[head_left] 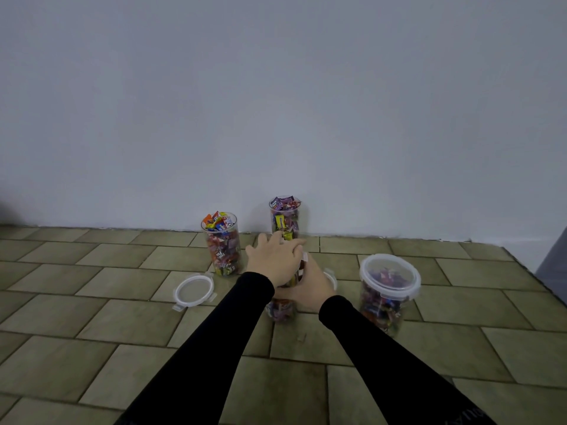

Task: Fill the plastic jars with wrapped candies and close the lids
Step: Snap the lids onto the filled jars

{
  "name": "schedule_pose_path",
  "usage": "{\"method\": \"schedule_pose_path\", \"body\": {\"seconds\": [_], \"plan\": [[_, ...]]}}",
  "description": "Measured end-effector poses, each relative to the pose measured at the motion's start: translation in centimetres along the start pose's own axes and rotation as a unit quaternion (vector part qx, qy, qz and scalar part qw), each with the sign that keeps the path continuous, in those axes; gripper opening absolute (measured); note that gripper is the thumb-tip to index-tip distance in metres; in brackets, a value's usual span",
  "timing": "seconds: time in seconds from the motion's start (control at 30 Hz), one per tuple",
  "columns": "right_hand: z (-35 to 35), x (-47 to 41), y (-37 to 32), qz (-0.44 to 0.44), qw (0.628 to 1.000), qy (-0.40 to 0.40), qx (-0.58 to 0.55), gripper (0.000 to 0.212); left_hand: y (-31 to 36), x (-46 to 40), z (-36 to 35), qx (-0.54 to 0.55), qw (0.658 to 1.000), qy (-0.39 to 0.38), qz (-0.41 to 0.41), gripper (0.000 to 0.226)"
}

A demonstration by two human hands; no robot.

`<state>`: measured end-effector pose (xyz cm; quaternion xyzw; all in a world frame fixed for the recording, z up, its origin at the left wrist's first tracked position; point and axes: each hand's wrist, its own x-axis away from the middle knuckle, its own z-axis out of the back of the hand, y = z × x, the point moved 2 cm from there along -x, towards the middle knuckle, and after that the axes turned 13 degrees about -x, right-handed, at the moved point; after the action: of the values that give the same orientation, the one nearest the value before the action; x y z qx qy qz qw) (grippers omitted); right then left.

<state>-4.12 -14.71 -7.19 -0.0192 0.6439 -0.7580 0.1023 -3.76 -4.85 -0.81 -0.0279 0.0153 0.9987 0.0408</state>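
Several clear plastic jars of wrapped candies stand on the tiled floor. My left hand (276, 256) lies flat on top of the middle jar (280, 311), covering its lid. My right hand (310, 289) grips that jar's side near the rim, at a lid clip. Two open jars stand by the wall: one at the left (222, 250) and one at the back (287, 219), both heaped with candies. A jar with its lid on (388, 292) stands at the right. A loose lid (194, 290) lies on the floor at the left; another lid (331, 279) shows partly behind my right hand.
A plain white wall (276, 102) rises right behind the jars. The brown tiled floor (92, 317) spreads to the left and toward me. A small scrap (302, 337) lies on the floor before the middle jar. A grey edge (552, 265) shows at far right.
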Motion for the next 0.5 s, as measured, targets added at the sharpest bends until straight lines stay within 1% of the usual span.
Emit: {"method": "schedule_pose_path", "body": {"seconds": [0.13,0.2,0.27,0.33,0.37,0.47,0.5], "plan": [[0.3,0.3,-0.3,0.006,1.000,-0.015,0.004,0.086,0.6,0.3,0.2,-0.035,0.999,-0.017,0.000,0.044],[0.6,0.3,-0.3,0.014,1.000,-0.018,0.006,0.083,0.8,0.2,0.4,-0.026,0.999,-0.028,0.000,0.044],[0.6,0.5,-0.5,0.023,0.999,-0.025,0.011,0.083,0.1,0.0,0.4,0.039,0.998,-0.039,0.005,0.051],[0.6,0.6,-0.8,0.018,0.999,-0.039,0.019,0.086,-1.0,-0.2,0.6,0.123,0.992,-0.033,0.016,0.067],[0.5,0.6,-0.9,0.012,0.999,-0.047,0.018,0.085,-1.6,-0.2,0.7,0.147,0.989,-0.023,0.021,0.072],[0.6,0.5,-0.2,-0.018,0.999,-0.040,0.006,0.089,-3.1,-0.1,0.7,0.190,0.981,0.016,0.031,0.069],[0.5,0.4,0.1,-0.027,0.999,-0.035,0.003,0.093,-3.3,0.0,0.7,0.205,0.978,0.017,0.033,0.070]]}}
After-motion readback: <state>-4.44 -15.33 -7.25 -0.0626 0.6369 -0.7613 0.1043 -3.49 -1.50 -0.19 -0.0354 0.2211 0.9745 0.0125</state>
